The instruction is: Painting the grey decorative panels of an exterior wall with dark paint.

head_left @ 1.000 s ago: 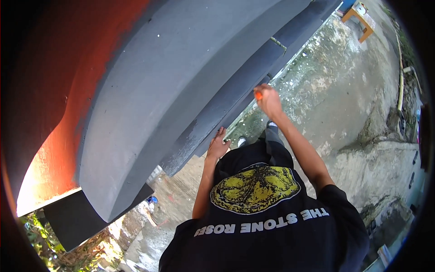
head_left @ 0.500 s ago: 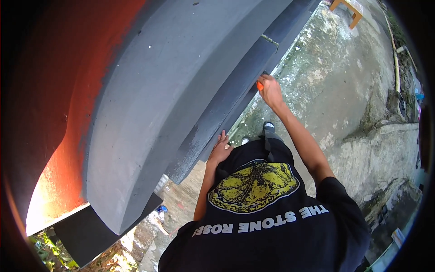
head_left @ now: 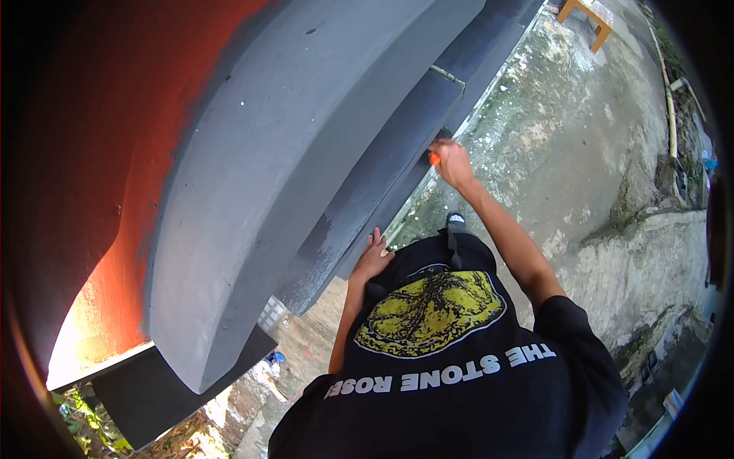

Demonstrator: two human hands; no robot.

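A long grey painted ledge point(head_left: 397, 145) runs diagonally beside a large curved grey body point(head_left: 252, 168). My right hand point(head_left: 456, 164) is closed on the orange handle of what looks like a paintbrush point(head_left: 434, 158), against the ledge's outer side. Just beyond the fingers a dark patch shows; whether it is the bristles or wet paint I cannot tell. Nearer to me, my left hand point(head_left: 372, 257) lies at the lower edge of the ledge, fingers stretched out and partly apart. Towards its near end the ledge's grey coat looks patchy and streaked.
Red-orange surface point(head_left: 126, 252) borders the grey body on the left. A black flat panel point(head_left: 183, 390) lies below its tip. Mottled concrete floor point(head_left: 566, 153) spreads to the right, with a wooden bench point(head_left: 589, 19) far off and a low concrete step point(head_left: 642, 260).
My right hand has shifted slightly nearer and to the left along the ledge, still holding the orange handle. My left hand stays at the edge. The view has shifted slightly.
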